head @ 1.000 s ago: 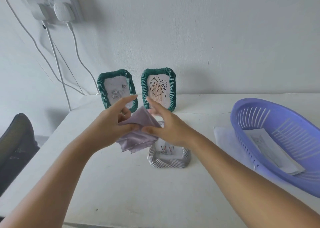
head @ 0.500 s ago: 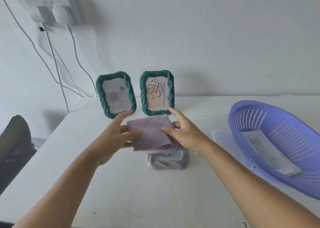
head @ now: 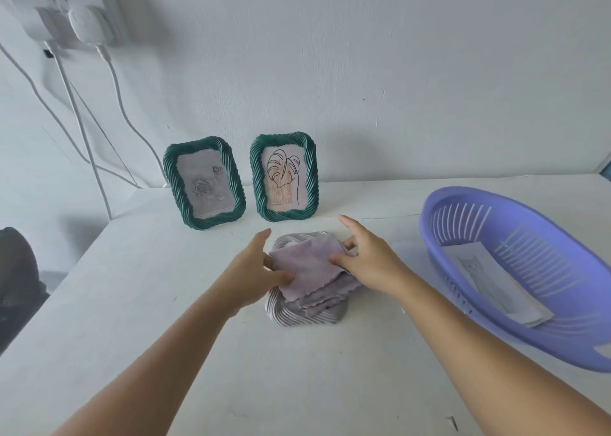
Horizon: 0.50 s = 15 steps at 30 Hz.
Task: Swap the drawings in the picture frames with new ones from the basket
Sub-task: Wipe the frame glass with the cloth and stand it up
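Note:
Two green twisted-rim picture frames stand against the wall: the left frame (head: pixel 204 182) shows a grey rose drawing, the right frame (head: pixel 284 177) a leaf line drawing. A grey-and-white striped frame (head: pixel 297 315) lies flat on the table in front of them, mostly covered by a folded lilac cloth (head: pixel 309 270). My left hand (head: pixel 253 270) pinches the cloth's left edge. My right hand (head: pixel 367 260) pinches its right edge. A purple basket (head: pixel 439 210) at the right holds paper drawings (head: pixel 489 280).
The white table (head: pixel 148 303) meets the wall behind the frames. A wall socket (head: pixel 66 12) with white cables hangs at upper left. A dark chair (head: pixel 16 280) stands beyond the table's left edge. A sheet of paper (head: pixel 408 253) lies under the basket.
The cloth was crumpled between my hands, then held up folded flat. Now both hands have lowered it onto the striped frame.

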Each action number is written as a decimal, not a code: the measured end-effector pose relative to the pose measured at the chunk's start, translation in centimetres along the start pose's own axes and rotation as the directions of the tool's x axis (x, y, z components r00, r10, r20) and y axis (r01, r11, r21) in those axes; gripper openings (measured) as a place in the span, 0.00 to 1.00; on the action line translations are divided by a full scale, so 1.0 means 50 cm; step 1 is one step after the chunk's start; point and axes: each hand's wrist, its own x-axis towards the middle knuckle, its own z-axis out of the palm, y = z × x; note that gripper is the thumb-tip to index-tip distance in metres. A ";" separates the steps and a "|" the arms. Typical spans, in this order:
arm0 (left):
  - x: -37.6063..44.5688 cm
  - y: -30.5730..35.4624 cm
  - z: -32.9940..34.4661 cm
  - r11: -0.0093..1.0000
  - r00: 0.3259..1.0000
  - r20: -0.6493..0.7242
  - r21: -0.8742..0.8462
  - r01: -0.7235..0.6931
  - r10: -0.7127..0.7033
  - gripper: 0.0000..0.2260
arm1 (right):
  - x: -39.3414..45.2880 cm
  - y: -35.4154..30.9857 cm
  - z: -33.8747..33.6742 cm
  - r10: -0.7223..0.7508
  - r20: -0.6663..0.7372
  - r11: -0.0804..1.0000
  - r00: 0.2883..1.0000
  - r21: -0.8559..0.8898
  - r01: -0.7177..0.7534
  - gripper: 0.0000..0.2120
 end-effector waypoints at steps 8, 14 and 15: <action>0.017 -0.045 0.006 0.899 0.977 -0.088 0.414 -0.142 0.194 0.44 | 0.021 -0.004 0.010 -0.176 -0.168 0.914 0.970 -0.394 0.098 0.28; 0.017 -0.104 -0.034 0.783 0.974 0.147 0.580 -0.225 0.171 0.51 | 0.026 -0.042 0.042 -0.370 -0.045 0.834 0.928 -0.455 0.311 0.22; 0.020 -0.110 -0.034 0.772 0.975 0.155 0.596 -0.223 0.162 0.51 | 0.027 -0.042 0.051 -0.360 0.002 0.821 0.933 -0.475 0.318 0.22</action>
